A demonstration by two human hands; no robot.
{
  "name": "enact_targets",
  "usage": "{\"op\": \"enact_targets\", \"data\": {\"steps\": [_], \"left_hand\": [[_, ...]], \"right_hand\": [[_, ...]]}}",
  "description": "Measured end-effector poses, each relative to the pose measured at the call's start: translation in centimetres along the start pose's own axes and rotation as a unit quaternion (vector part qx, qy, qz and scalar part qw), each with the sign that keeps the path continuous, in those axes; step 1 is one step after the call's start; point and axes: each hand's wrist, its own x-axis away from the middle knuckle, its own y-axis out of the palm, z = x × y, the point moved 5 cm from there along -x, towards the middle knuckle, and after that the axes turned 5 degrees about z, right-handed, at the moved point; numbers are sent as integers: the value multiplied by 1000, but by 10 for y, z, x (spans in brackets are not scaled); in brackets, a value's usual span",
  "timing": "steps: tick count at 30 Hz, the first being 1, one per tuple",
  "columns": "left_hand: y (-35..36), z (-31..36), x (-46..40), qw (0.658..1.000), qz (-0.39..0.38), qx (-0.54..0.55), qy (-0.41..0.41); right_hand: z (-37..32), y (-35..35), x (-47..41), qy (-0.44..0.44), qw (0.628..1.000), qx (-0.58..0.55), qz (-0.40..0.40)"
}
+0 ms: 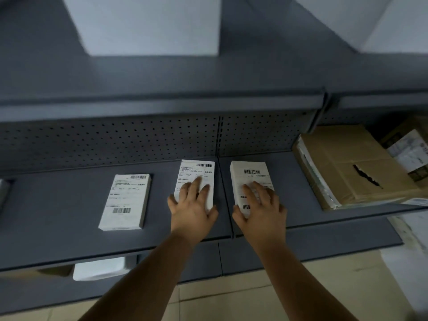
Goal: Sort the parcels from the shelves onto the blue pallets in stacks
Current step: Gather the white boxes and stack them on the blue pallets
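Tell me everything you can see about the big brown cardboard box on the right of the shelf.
The brown cardboard box sits on the grey shelf at its right end, turned at an angle to the shelf edge. It looks like plain, somewhat worn corrugated card. Its top flaps are closed, with a dark ragged tear near the front. Pale tape or a label strip runs along its left side. Another labelled parcel lies against its far right. Neither hand touches it.
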Motion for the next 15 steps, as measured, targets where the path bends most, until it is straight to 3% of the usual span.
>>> {"op": "enact_targets", "data": {"steps": [15], "left_hand": [[-176,-51,70,996,75,35,36]], "right_hand": [[-115,-141,35,7,1000,19,17]]}}
